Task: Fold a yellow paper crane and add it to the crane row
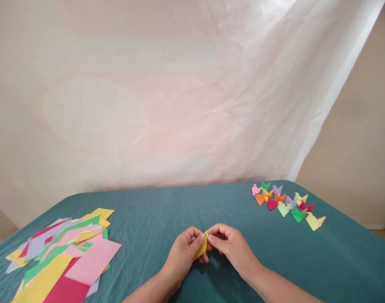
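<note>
A small piece of folded yellow paper is held between my two hands, above the front middle of the table. My left hand is closed on it, thumb on top and fingers beneath. The thumb and forefinger of my right hand pinch its upper tip. Fingers cover much of the paper, so its full shape is hidden.
On the left lies a loose pile of coloured paper sheets. Several small folded paper birds stand in rows at the back right. A green cloth covers the table, and a pale sheet hangs behind it.
</note>
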`<state>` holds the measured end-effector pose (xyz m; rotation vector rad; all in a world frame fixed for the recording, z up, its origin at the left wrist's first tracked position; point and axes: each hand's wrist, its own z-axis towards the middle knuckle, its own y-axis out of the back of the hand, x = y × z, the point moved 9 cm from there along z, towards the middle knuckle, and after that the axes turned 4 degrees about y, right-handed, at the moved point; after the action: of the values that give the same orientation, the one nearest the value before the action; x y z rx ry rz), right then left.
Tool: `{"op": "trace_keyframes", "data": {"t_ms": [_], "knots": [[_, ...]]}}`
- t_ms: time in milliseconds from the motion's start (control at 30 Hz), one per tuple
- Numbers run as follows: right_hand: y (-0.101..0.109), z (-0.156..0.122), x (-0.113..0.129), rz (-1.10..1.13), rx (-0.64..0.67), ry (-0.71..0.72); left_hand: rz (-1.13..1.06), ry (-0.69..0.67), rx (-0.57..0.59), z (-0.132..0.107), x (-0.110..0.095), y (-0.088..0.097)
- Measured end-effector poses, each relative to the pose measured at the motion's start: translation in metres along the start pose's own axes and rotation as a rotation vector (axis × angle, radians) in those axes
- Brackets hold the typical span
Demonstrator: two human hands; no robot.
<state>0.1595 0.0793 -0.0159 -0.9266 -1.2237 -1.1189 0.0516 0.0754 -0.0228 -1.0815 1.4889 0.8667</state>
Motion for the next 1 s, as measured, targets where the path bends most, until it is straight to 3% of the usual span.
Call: {"op": "trace_keyframes", "data": {"t_ms": [367,533,733,833,1000], "knots": [[0.001,-0.002,-0.003,0.007,-0.008,-0.022,-0.098,-0.013,0.054,0.000,0.002,0.000],[0.001,-0.001,-0.005,-0.004,-0.005,-0.023,-0.101,0.041,0.067,0.002,0.009,0.000],[0.013,-0.003,0.012,-0.176,-0.130,0.088,-0.240,0.030,-0.084,0.003,0.010,0.015],[0.005,-0.007,0.023,-0.276,-0.102,0.145,-0.299,-0.016,-0.147,0.002,0.006,0.022],[-0.002,-0.010,0.026,-0.307,-0.103,0.157,-0.324,-0.090,-0.088,0.003,0.000,0.015]]}}
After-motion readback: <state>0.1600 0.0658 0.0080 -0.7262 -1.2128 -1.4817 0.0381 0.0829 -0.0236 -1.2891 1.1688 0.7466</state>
